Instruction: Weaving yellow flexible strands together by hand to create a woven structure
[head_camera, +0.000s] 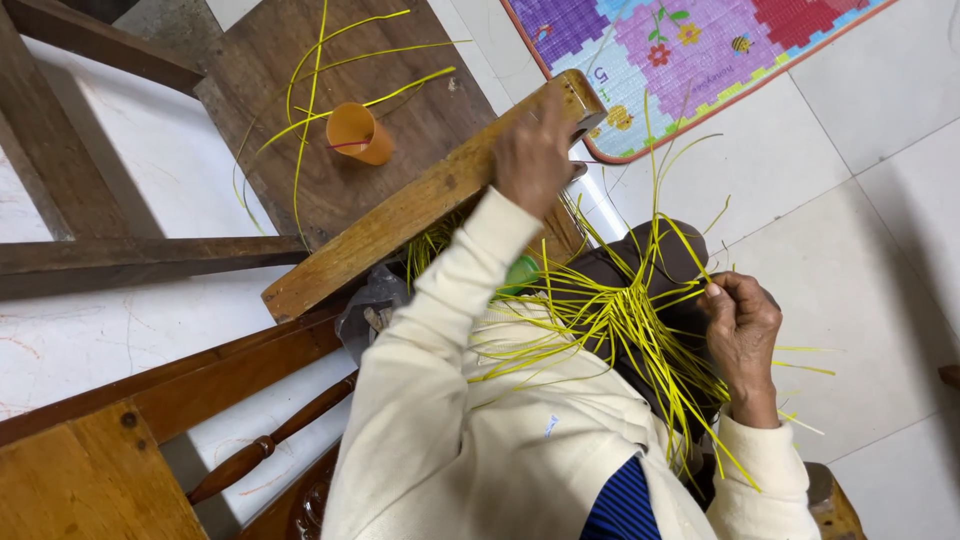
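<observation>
- Across the white tiled floor (880, 250) spread heavy dark wooden frame beams (130, 255), and a colourful patchwork play mat with flower and bee pictures (690, 50) lies at the top of the view.
- Next in size, a flat brown wooden board (400, 150) rests among the beams, with a few loose yellow strips (320, 90) curling over it.
- A long pale wooden plank (400, 215) runs slantwise from the lower left up toward the mat, lying over the edge of the brown board.
- The person's cream long sleeves (450, 400) fill the lower middle, both arms reaching out from them.
- A fan of thin yellow weaving strips (620, 320) lies across the dark cloth on the lap (665, 255), between the two arms, its ends splaying toward the lower right.
- The left hand (535, 155) sits on the upper end of the pale plank, fingers curled down over its edge; whether they pinch anything besides the wood cannot be told.
- The right hand (742, 325) is at the right side of the fan, fingers bent and closed with the thumb on a few of the yellow strips.
- A small orange plastic cup (358, 132) stands on the brown board, well apart from both hands, touching some loose strips.
- A bit of green (520, 272) shows just under the left forearm; what it is cannot be told.
</observation>
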